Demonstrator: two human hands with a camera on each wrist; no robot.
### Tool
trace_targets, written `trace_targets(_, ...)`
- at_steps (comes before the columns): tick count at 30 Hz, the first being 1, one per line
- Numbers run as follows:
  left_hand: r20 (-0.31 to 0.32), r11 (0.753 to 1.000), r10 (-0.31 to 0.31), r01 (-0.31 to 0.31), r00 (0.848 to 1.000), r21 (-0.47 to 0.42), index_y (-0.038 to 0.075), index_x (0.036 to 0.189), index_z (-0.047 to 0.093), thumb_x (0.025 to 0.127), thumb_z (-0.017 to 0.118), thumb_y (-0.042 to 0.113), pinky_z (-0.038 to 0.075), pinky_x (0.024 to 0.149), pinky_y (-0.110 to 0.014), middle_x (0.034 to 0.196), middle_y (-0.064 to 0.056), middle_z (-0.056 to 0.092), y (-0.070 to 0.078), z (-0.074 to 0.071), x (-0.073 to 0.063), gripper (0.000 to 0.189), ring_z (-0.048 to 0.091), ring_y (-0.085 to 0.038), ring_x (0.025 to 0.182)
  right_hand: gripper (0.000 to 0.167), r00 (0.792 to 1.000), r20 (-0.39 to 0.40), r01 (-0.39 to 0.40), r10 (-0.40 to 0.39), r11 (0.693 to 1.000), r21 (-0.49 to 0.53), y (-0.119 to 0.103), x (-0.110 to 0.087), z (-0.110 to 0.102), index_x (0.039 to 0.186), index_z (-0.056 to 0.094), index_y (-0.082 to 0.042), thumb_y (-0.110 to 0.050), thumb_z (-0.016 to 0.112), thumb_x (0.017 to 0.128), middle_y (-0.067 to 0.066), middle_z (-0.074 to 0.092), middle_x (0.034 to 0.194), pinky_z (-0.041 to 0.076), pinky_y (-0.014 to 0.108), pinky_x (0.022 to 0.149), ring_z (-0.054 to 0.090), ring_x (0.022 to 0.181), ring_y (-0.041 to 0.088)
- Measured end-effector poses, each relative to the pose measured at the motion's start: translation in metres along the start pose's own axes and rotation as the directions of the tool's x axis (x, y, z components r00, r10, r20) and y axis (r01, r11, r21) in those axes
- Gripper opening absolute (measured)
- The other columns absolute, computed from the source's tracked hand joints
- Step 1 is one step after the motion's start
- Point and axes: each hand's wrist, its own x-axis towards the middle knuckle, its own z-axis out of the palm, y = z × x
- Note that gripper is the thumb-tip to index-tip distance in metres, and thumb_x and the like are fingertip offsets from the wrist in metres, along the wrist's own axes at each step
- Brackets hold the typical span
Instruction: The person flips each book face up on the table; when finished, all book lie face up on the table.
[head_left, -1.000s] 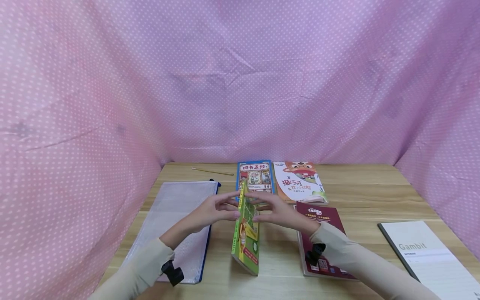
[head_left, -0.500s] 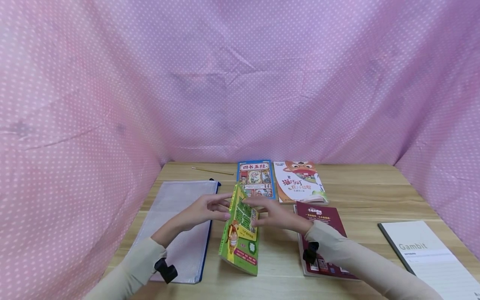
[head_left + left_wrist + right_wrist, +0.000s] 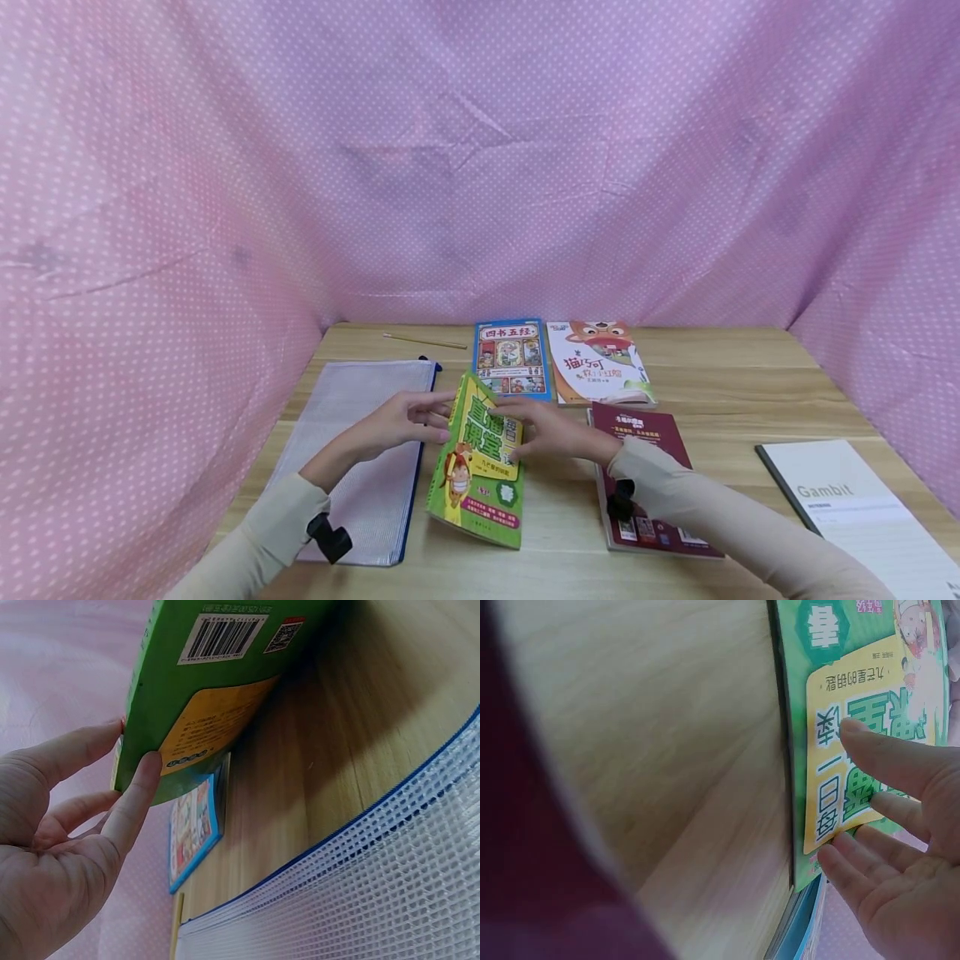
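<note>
A green book (image 3: 480,475) with a yellow panel and a cartoon child on its front stands tilted on the table, its lower edge toward me. At its spine side is my left hand (image 3: 408,419), fingers fairly straight. The left wrist view shows the left thumb (image 3: 139,795) against the back cover (image 3: 217,712) and fingertips at the spine edge. My right hand (image 3: 551,429) rests its spread fingers on the front cover (image 3: 832,757), toward the upper right. Neither hand's fingers curl round the book.
A mesh zip pouch (image 3: 352,467) lies left, a pencil (image 3: 423,341) behind it. At the back lie a blue-bordered book (image 3: 512,354) and a white book (image 3: 592,367). A maroon book (image 3: 652,442) is under my right forearm. A Gambit notebook (image 3: 862,500) lies far right.
The green book, nearly edge-on before, has turned and leaned back to the left so its front cover faces me. My left hand moved slightly left; the right hand follows the cover.
</note>
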Motion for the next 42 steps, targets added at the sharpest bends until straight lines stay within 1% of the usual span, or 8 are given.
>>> trace_targets(5, -0.012, 1.000, -0.025, 0.025, 1.000, 0.004, 0.003, 0.155, 0.040, 0.093, 0.075, 0.014, 0.057, 0.100, -0.040, 0.137, -0.021, 0.061, -0.005, 0.002, 0.001, 0.072, 0.066, -0.026, 0.117, 0.069, 1.000, 0.017, -0.023, 0.023, 0.999, -0.029, 0.003, -0.001, 0.000, 0.148, 0.055, -0.013, -0.016, 0.083, 0.085, 0.013, 0.042, 0.160, 0.036, 0.061, 0.118, 0.035, 0.149, 0.041)
trace_targets(7, -0.010, 1.000, -0.027, 0.027, 1.000, 0.002, 0.001, 0.155, 0.039, 0.092, 0.075, 0.011, 0.056, 0.101, -0.041, 0.137, -0.022, 0.061, -0.008, 0.003, 0.002, 0.074, 0.067, -0.028, 0.118, 0.068, 0.999, 0.017, -0.029, 0.030, 0.998, -0.054, 0.004, -0.002, 0.001, 0.147, 0.056, -0.014, -0.016, 0.083, 0.085, 0.013, 0.043, 0.159, 0.037, 0.060, 0.118, 0.037, 0.148, 0.041)
trace_targets(12, 0.011, 0.999, -0.044, 0.044, 0.999, -0.005, -0.001, 0.156, 0.035, 0.088, 0.077, 0.007, 0.056, 0.101, -0.040, 0.138, -0.022, 0.059, -0.012, 0.006, 0.002, 0.081, 0.067, -0.028, 0.118, 0.067, 0.999, 0.006, -0.036, 0.037, 0.995, -0.097, 0.007, -0.004, 0.002, 0.145, 0.058, -0.012, -0.017, 0.085, 0.083, 0.015, 0.048, 0.153, 0.043, 0.059, 0.113, 0.043, 0.143, 0.041)
trace_targets(17, 0.017, 0.998, -0.065, 0.065, 0.998, -0.015, 0.003, 0.157, 0.035, 0.085, 0.079, 0.004, 0.058, 0.099, -0.040, 0.139, -0.020, 0.059, -0.017, 0.010, 0.003, 0.085, 0.067, -0.027, 0.117, 0.067, 0.999, 0.002, -0.038, 0.038, 0.992, -0.120, 0.009, -0.005, 0.002, 0.143, 0.060, -0.012, -0.018, 0.086, 0.082, 0.014, 0.052, 0.146, 0.048, 0.055, 0.110, 0.048, 0.137, 0.037)
trace_targets(21, 0.018, 0.997, -0.071, 0.072, 0.997, -0.029, 0.004, 0.158, 0.035, 0.082, 0.079, -0.001, 0.059, 0.097, -0.039, 0.137, -0.018, 0.060, -0.021, 0.013, 0.005, 0.087, 0.068, -0.027, 0.116, 0.068, 0.999, 0.007, -0.036, 0.037, 0.988, -0.153, 0.012, -0.007, 0.002, 0.144, 0.059, -0.012, -0.019, 0.086, 0.082, 0.013, 0.053, 0.143, 0.048, 0.053, 0.109, 0.049, 0.134, 0.034)
trace_targets(27, 0.027, 0.995, -0.080, 0.081, 0.996, -0.053, 0.005, 0.159, 0.033, 0.082, 0.079, -0.003, 0.060, 0.095, -0.038, 0.136, -0.018, 0.061, -0.028, 0.017, 0.005, 0.090, 0.069, -0.027, 0.113, 0.069, 0.999, 0.032, -0.027, 0.033, 0.982, -0.186, 0.013, -0.010, 0.000, 0.145, 0.058, -0.010, -0.019, 0.086, 0.082, 0.016, 0.052, 0.145, 0.045, 0.057, 0.111, 0.047, 0.136, 0.037)
trace_targets(35, 0.001, 0.992, -0.107, 0.107, 0.994, -0.073, 0.006, 0.158, 0.035, 0.082, 0.081, 0.000, 0.060, 0.096, -0.038, 0.132, -0.015, 0.064, -0.039, 0.026, 0.006, 0.089, 0.071, -0.026, 0.110, 0.067, 0.997, 0.061, -0.030, 0.046, 0.971, -0.239, 0.013, -0.014, -0.003, 0.144, 0.058, -0.009, -0.020, 0.085, 0.084, 0.018, 0.051, 0.148, 0.045, 0.057, 0.111, 0.045, 0.138, 0.039)
trace_targets(42, -0.009, 0.993, -0.090, 0.089, 0.996, -0.079, 0.006, 0.157, 0.037, 0.080, 0.082, -0.002, 0.059, 0.097, -0.038, 0.127, -0.013, 0.066, -0.044, 0.035, 0.007, 0.089, 0.072, -0.027, 0.108, 0.062, 0.995, 0.059, -0.062, 0.079, 0.967, -0.247, 0.010, -0.019, -0.006, 0.142, 0.061, -0.010, -0.019, 0.084, 0.084, 0.017, 0.052, 0.146, 0.050, 0.054, 0.106, 0.048, 0.134, 0.037)
